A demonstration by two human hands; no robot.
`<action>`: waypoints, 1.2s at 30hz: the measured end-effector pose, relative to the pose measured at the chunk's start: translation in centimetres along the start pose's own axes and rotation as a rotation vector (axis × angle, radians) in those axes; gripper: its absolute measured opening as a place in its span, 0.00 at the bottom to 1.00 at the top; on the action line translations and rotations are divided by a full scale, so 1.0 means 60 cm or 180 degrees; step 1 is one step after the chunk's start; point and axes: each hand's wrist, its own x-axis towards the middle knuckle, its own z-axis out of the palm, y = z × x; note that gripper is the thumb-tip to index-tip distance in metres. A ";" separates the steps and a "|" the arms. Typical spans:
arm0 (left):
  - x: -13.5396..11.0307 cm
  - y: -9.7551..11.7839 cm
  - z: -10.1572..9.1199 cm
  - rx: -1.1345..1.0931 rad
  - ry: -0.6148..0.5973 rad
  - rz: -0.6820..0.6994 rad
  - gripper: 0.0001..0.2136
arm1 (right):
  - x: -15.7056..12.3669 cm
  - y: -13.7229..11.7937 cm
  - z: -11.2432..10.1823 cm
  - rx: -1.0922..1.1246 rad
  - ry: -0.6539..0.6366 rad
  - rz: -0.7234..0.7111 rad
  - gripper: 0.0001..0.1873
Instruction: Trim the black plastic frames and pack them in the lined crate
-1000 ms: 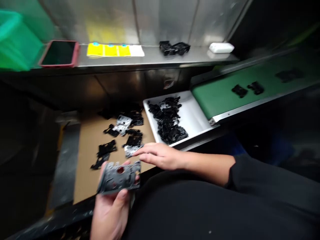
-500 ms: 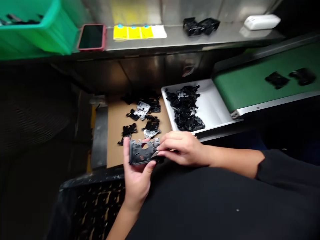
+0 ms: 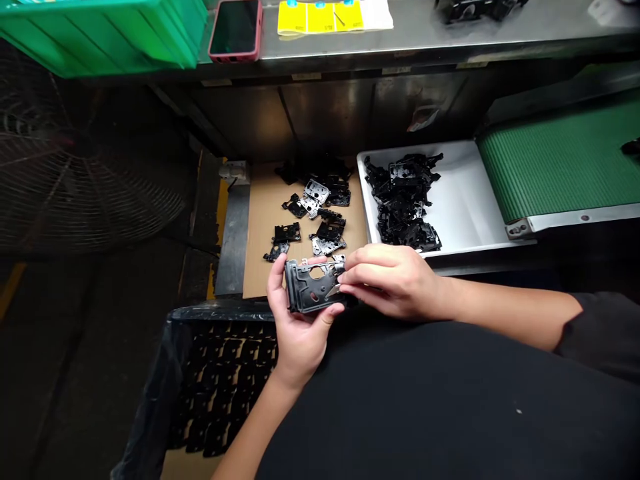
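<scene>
While a black part (image 3: 311,293) is being gripped by the curled left hand (image 3: 301,333), front-left of the white tray (image 3: 465,200), a metal piece (image 3: 333,290) is being pinched by the nearly closed right hand (image 3: 400,280).

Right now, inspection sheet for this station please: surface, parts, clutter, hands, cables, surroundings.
Surface: brown cardboard beside a white tray.
Parts: dark frame part in hand; loose parts, black and silvery, on the cardboard; heaped parts in the tray's left side.
Clutter: phone and yellow labels on the metal shelf.
Left hand: holds the frame part.
Right hand: fingers pinch a thin pale piece at the frame part's right end; its type is unclear.
Cables: none clearly seen; shadows hide detail.
Surroundings: green conveyor belt right; wire fan guard and green bin left; lined crate of dark parts below.
</scene>
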 end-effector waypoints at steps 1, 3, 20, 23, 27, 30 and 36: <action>-0.001 0.000 0.000 0.0015 0.0038 0.0001 0.44 | 0.001 0.000 0.000 0.0032 -0.0003 -0.0010 0.08; -0.002 0.001 0.001 0.0037 0.0091 -0.0015 0.44 | 0.003 0.001 0.001 0.0098 -0.0019 -0.0014 0.08; -0.015 0.004 0.004 0.0059 0.0176 0.0026 0.45 | 0.004 0.002 -0.001 0.0211 -0.0082 -0.0085 0.09; -0.019 0.004 0.003 0.0098 0.0209 -0.0048 0.47 | 0.003 0.001 -0.003 0.0218 -0.0158 -0.0126 0.10; -0.020 0.002 0.001 0.0090 0.0171 -0.0227 0.49 | -0.003 -0.002 -0.002 0.0256 -0.0241 -0.0091 0.10; -0.016 0.007 -0.003 -0.0036 0.0075 -0.0248 0.48 | -0.007 -0.005 -0.006 0.0325 -0.0097 0.0002 0.07; -0.008 0.021 -0.014 -0.0745 -0.0414 -0.0586 0.48 | -0.001 0.013 -0.032 0.0981 -0.0040 0.0255 0.22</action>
